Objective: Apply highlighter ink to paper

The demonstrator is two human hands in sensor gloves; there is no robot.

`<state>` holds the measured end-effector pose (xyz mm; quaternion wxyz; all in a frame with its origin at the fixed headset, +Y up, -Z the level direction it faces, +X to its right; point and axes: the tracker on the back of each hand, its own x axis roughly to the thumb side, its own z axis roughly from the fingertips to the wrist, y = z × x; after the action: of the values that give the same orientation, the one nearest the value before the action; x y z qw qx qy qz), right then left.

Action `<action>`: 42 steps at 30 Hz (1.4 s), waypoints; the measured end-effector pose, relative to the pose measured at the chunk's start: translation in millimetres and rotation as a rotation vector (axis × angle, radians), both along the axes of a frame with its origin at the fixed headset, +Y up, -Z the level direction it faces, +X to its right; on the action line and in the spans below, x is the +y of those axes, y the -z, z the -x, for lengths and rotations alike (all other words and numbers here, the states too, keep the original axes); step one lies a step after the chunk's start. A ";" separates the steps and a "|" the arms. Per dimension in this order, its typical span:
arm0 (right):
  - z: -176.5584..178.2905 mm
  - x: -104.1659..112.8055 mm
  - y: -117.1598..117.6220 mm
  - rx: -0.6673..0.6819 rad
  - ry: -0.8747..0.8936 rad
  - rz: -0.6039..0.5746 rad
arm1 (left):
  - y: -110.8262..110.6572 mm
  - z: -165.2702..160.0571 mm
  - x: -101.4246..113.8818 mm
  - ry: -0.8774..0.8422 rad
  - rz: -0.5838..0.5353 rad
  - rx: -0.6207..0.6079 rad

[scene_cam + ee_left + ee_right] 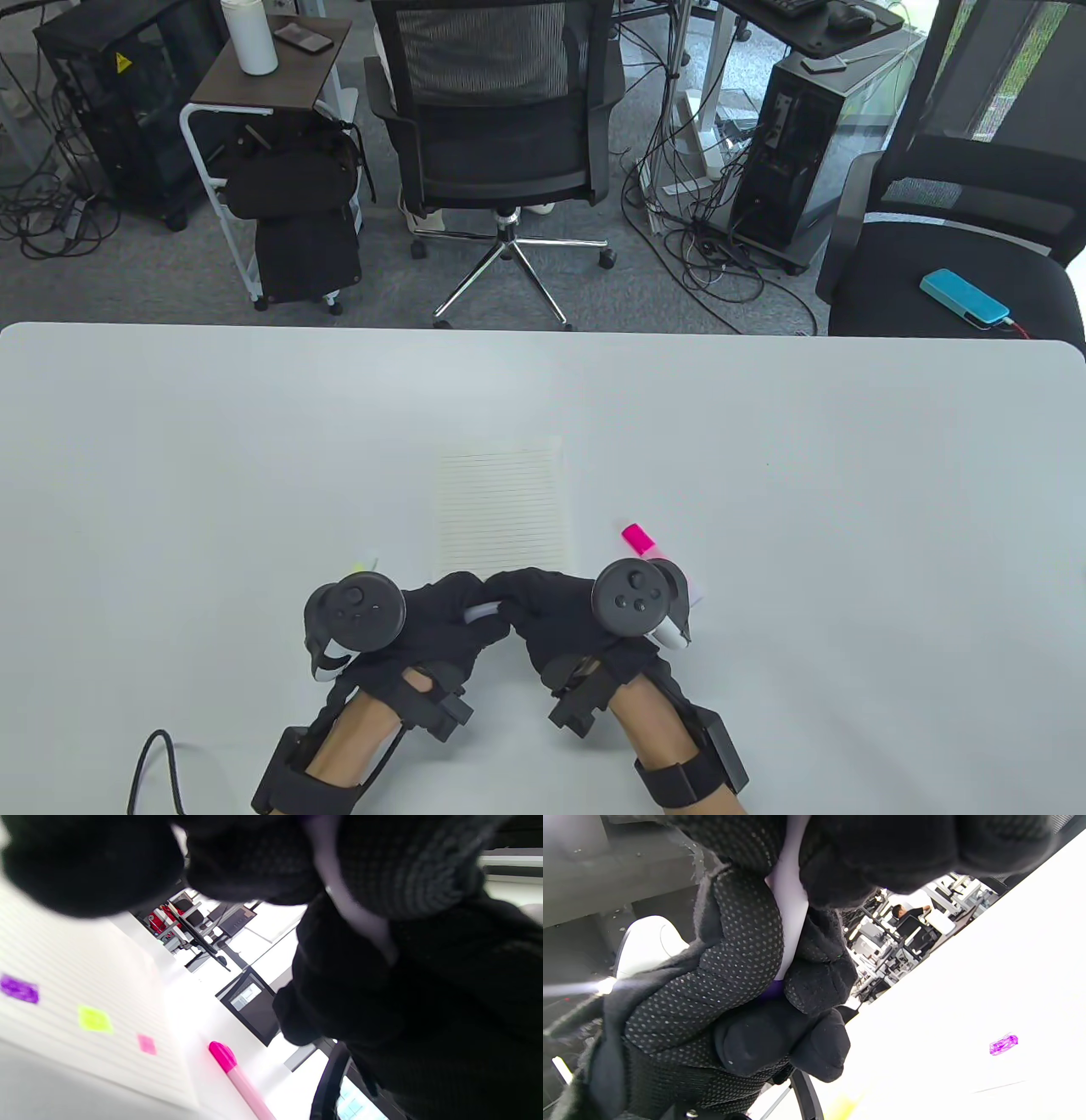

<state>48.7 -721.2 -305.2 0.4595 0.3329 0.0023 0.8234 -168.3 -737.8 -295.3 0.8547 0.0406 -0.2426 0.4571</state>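
Observation:
A lined paper sheet (501,509) lies mid-table. Both gloved hands meet at its near edge. My left hand (450,615) and right hand (543,607) grip a pale-barrelled highlighter (484,611) between them, fingers curled round it. The barrel (339,891) runs between the gloved fingers in the left wrist view. In the right wrist view the barrel (791,899) shows a purple end (772,989) tucked in the fingers. The paper (63,955) carries a purple mark (19,988), a yellow mark (94,1019) and a pink mark (146,1044). The purple mark (1003,1044) also shows in the right wrist view.
A pink highlighter (638,539) lies right of the paper, partly under the right tracker. A yellow highlighter tip (361,567) peeks out beyond the left tracker. Office chairs (501,127) stand past the table's far edge. A black cable (157,764) trails at the near left.

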 end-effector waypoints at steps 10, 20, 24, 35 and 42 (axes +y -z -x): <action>-35.0 13.0 7.3 -0.146 0.015 -0.063 | 0.8 7.1 1.0 -0.045 -0.026 0.057; -148.2 14.3 16.6 -0.887 -0.197 0.059 | 1.2 22.2 8.4 -0.091 -0.047 0.066; -189.8 -5.8 16.9 -1.160 -0.251 0.238 | 0.0 15.9 7.2 -0.056 -0.052 0.037; -217.2 -36.5 17.4 -1.361 -0.368 0.500 | -1.2 10.9 5.6 -0.046 -0.030 0.011; -212.6 -38.8 18.6 -1.347 -0.413 0.550 | -0.7 10.6 5.3 -0.050 -0.013 0.004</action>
<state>261.3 -760.0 -323.8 0.2645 -0.3764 -0.0113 0.8878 -178.9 -732.5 -294.6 0.8431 0.0532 -0.2430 0.4768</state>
